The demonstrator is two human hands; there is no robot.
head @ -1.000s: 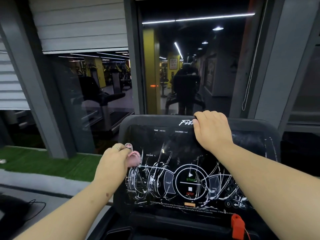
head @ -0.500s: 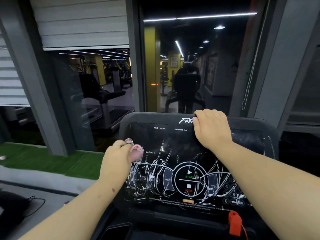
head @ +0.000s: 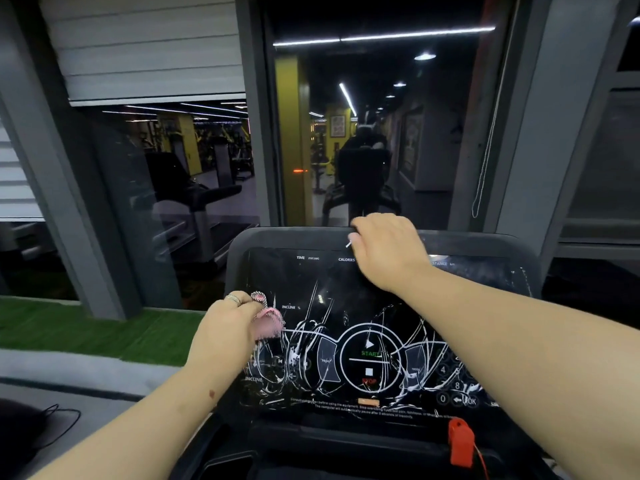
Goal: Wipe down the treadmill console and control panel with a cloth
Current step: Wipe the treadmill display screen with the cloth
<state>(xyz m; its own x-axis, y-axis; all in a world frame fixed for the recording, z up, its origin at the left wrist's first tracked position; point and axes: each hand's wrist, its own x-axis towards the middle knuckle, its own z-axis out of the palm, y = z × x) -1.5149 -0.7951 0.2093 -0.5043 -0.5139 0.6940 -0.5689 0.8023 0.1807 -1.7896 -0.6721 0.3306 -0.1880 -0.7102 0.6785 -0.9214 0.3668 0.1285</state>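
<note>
The left hand [head: 227, 329] pinches a pink cloth [head: 268, 325] against the scratched control panel [head: 346, 341], while the right hand [head: 386, 251] curls over the console's top edge [head: 298, 235].

**Beyond the glass: a dim gym, upper frame**

Upper left, a pale slatted shutter [head: 145, 46] hangs partly lowered over a window. Below it, mid-left, a second treadmill [head: 197, 202] shows dark in the glass. A strip of green turf [head: 86, 330] runs along the lower left, with a black cable [head: 52, 420] looping on the grey floor beneath. Top centre, a long ceiling light [head: 381, 36] glows. A white cord [head: 485, 161] dangles at right.
</note>
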